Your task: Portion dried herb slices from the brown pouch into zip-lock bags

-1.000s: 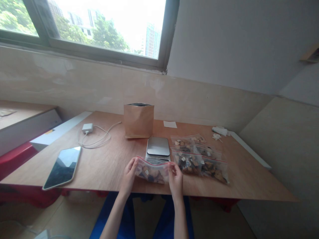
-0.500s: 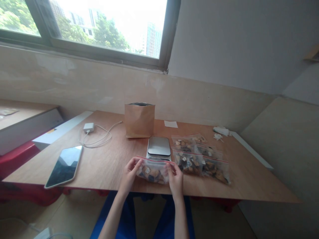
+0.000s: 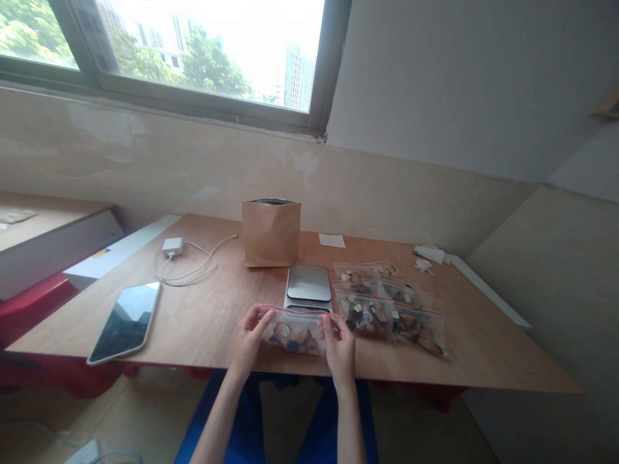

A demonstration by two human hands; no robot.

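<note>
A clear zip bag (image 3: 296, 336) with a red seal line, filled with brown and dark pieces, is held at the table's front edge. My left hand (image 3: 251, 332) pinches its upper left corner. Its upper right corner is gripped between the thumb and fingers of my right hand (image 3: 339, 338). Just behind the bag is a kitchen scale (image 3: 309, 283) with a silver plate; the bag hides its front part. Several similar filled zip bags (image 3: 370, 316) lie to the right of the scale. What the brown pieces are I cannot tell exactly.
An open brown paper pouch (image 3: 271, 233) stands behind the scale. On the left lie a tablet (image 3: 126, 322) and a white charger (image 3: 173, 247) with its cable. A white paper (image 3: 331, 240) and crumpled white scraps (image 3: 430, 255) are at the back. The wooden table (image 3: 207, 328) ends near my legs.
Almost nothing differs. Both hands keep hold of the zip bag's top corners, and its left corner has shifted very slightly to the left.
</note>
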